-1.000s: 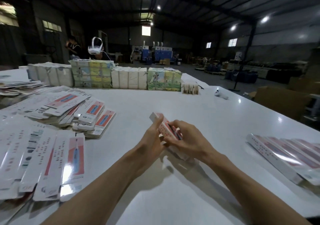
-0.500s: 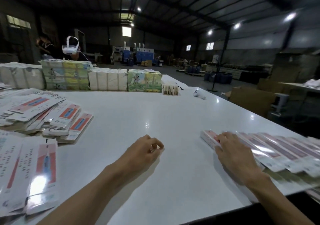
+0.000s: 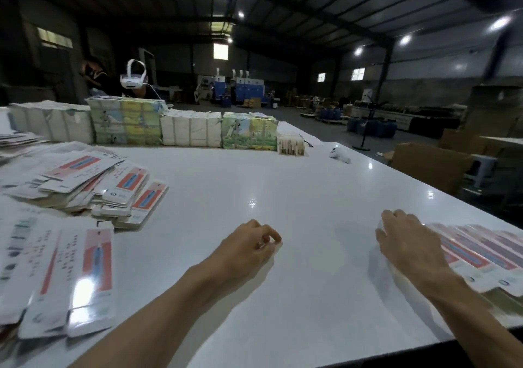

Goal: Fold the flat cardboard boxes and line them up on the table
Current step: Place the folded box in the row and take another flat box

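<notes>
My right hand [image 3: 407, 243] lies spread on the row of folded white-and-red cardboard boxes [image 3: 481, 254] (light, glossy, probably crushable, so I'd grip edges), left hand [image 3: 249, 246] loosely curled, empty.

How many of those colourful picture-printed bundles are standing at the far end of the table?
2. One taller bundle stands toward the left of the far row, under the white headset. The other bundle stands further right, beside a small tan block. White bundles sit between and left; more could be hidden behind.
</notes>
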